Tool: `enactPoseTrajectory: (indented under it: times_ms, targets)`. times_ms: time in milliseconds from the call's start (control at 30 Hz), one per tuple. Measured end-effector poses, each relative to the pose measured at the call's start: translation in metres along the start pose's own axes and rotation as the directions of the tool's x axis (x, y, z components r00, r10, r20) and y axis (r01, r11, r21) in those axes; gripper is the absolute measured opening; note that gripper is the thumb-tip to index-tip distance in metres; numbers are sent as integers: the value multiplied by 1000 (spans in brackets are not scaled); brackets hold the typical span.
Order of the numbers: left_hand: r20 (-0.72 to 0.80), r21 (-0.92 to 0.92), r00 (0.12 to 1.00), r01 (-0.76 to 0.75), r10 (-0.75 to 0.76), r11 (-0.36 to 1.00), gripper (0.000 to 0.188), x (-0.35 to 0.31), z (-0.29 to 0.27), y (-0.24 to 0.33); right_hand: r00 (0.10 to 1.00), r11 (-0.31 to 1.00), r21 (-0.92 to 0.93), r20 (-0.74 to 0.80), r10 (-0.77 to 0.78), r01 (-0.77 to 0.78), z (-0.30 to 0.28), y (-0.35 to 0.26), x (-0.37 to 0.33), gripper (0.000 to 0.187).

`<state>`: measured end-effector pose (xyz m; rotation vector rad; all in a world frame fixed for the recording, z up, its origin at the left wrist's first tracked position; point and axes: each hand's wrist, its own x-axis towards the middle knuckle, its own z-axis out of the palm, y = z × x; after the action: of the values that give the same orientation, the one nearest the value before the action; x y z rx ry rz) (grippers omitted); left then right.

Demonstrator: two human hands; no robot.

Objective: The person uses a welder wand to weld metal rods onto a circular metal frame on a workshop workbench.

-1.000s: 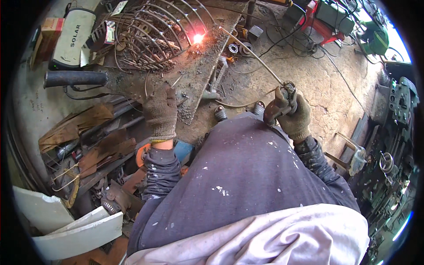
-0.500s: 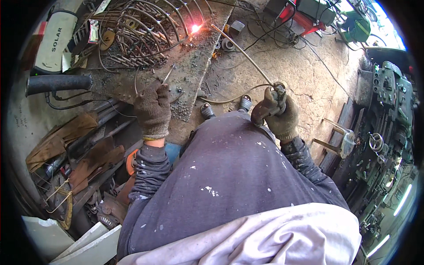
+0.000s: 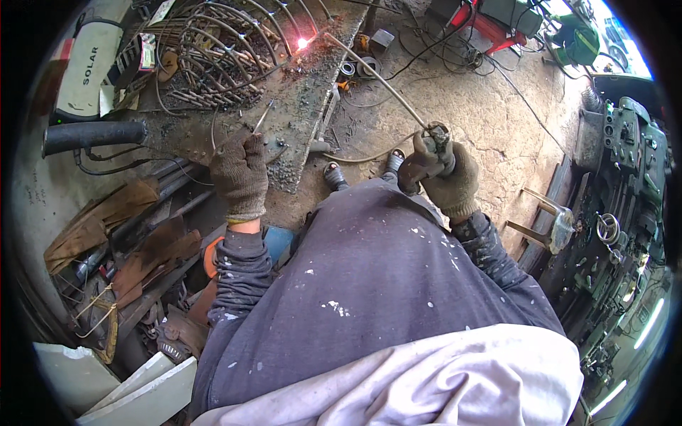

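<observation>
My right hand (image 3: 455,181), in a worn knitted work glove, is closed round a welding electrode holder (image 3: 437,135). From it a long thin welding rod (image 3: 383,82) slants up and left. The rod's far end is close to a glowing pinkish-white spot (image 3: 302,43), with a small gap showing between them. That spot sits at the edge of a frame of curved metal bars (image 3: 231,32) on the steel worktable (image 3: 291,145). In a matching glove, my left hand (image 3: 239,174) grips a thin pointed metal rod (image 3: 265,117) over the table's near part; its lower end is hidden.
Many short metal rods (image 3: 213,96) lie under the bars. A dark pipe (image 3: 92,136) juts out at the left, above scrap and brown cloth (image 3: 99,216). Cables (image 3: 511,89) cross the floor. A small metal stool (image 3: 558,228) and a green machine (image 3: 636,160) stand at right.
The whole view has shifted slightly. My right hand and the welding rod have moved a little up and left, the rod's end staying near the glowing spot. Both grips are unchanged.
</observation>
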<state>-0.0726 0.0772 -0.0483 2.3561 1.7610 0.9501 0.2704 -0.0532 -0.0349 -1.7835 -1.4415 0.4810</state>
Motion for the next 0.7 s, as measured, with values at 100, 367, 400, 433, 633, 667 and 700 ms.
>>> enactPoseTrajectory:
  times_ms: [100,367,400,433,633,667,700]
  targets:
    - [3,42,1000,-4,4,999,24,1,-4,4,1000,1000,2,-17,-27,27,-2,1,3,35]
    - [3,13,1000,4,-4,1000,27,0,-1,1,991,986,-111,-23,-131,128,-3,-2,6,41]
    - [-37,0,999,-5,5,1000,27,-1,0,0,991,985,-117,-22,-132,129,-4,-4,6,41]
    - [-38,-6,999,-2,2,1000,27,-1,-1,0,993,986,-113,-7,-121,120,-5,-6,7,40]
    - [-15,40,1000,-16,17,999,24,0,-4,1,990,982,-129,-3,-141,139,-1,-10,8,39]
    - [0,24,1000,-18,18,1000,23,1,-5,0,990,982,-128,-6,-138,136,0,-11,8,39]
    - [14,7,1000,-19,19,1000,23,1,-5,0,991,983,-126,-9,-136,133,0,-12,9,38]
